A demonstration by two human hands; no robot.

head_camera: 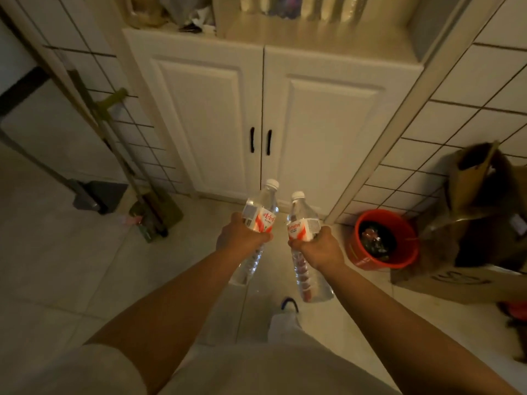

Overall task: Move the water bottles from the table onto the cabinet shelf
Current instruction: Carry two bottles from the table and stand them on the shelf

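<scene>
I hold two clear water bottles with white caps and red-and-white labels, side by side in front of me. My left hand [238, 236] grips the left bottle [262, 208] around its middle. My right hand [320, 249] grips the right bottle [301, 220] the same way. Both bottles tilt with caps pointing toward the white cabinet [262, 109]. The cabinet's two lower doors are closed. Above them is an open shelf surface [313, 32] with several bottles at its back [299, 4], cut off by the frame's top.
An orange bucket [382, 240] with dark contents stands on the floor to the right, beside brown cardboard boxes [479, 223]. A mop and a broom [119, 155] lean on the tiled wall at left. Clutter [171, 10] fills the shelf's left section.
</scene>
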